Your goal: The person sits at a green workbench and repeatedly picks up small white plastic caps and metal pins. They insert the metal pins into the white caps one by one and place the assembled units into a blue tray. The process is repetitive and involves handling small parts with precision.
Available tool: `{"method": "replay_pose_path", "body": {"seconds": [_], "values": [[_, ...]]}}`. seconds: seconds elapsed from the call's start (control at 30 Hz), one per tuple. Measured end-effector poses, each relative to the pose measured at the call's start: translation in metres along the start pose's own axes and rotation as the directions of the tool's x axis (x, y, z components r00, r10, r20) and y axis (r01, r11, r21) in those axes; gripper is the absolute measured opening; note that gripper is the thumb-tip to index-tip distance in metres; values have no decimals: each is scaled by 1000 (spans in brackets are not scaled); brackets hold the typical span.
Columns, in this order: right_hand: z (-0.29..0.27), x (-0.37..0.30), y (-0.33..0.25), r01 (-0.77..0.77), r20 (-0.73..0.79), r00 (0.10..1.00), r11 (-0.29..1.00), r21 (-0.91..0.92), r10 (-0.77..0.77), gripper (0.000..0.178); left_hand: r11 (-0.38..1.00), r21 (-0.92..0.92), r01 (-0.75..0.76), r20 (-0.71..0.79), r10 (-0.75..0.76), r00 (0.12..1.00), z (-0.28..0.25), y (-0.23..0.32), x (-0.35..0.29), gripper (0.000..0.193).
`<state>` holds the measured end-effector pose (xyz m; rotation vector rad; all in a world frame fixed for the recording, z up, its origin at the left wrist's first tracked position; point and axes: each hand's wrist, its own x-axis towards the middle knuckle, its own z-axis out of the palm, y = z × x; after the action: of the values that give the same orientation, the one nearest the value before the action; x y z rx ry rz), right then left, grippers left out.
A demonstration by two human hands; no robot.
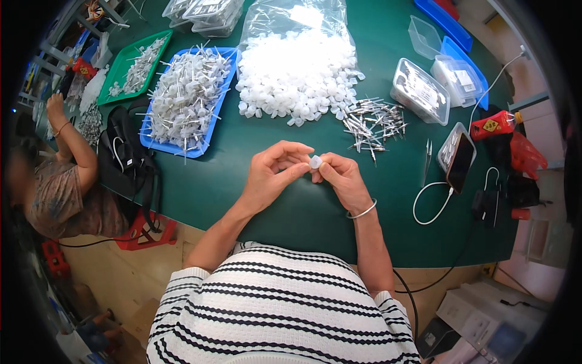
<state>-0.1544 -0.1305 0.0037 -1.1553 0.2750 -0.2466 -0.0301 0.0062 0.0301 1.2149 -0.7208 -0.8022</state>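
Observation:
A small white plastic cap (315, 162) is between my two hands, above the table's near middle. My right hand (341, 177) pinches it between thumb and index finger. From the other side, my left hand (276, 170) has its thumb and a curled finger closed in at the cap, while its index finger arches over it. Whether a metal pin sits inside the cap is hidden by the fingers. Beyond my hands lies a large heap of similar white caps (291, 79), spilling from a clear plastic bag (291, 18). Right of it is a loose pile of thin metal pins (376, 121).
A blue tray (205, 150) heaped with capped pins stands left, a green tray (121, 67) beyond it. Tweezers (428, 159), a phone (462, 164) with a white cable and clear boxes (421, 91) lie right. A black bag (124, 151) and another person (66, 182) are far left.

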Motion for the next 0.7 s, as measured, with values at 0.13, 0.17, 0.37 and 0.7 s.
{"method": "replay_pose_path", "body": {"seconds": [0.13, 0.17, 0.37, 0.7], "values": [[-2, -1, 0, -53, 109, 993, 998, 29, 49, 21, 992, 115, 52, 113, -65, 991, -10, 11, 4, 25], [-2, -1, 1, -65, 113, 992, 997, 34, 61, 21, 984, 165, 60, 136, -83, 987, -12, 12, 5, 24], [-1, -3, -1, -100, 167, 982, 994, 34, 93, 22, 954, 286, -85, 230, 18, 973, -17, 20, 12, 10], [-2, -6, -2, -155, 253, 956, 988, 9, 148, 23, 960, 154, 236, 349, -276, 896, -19, 31, 21, 9]]}}
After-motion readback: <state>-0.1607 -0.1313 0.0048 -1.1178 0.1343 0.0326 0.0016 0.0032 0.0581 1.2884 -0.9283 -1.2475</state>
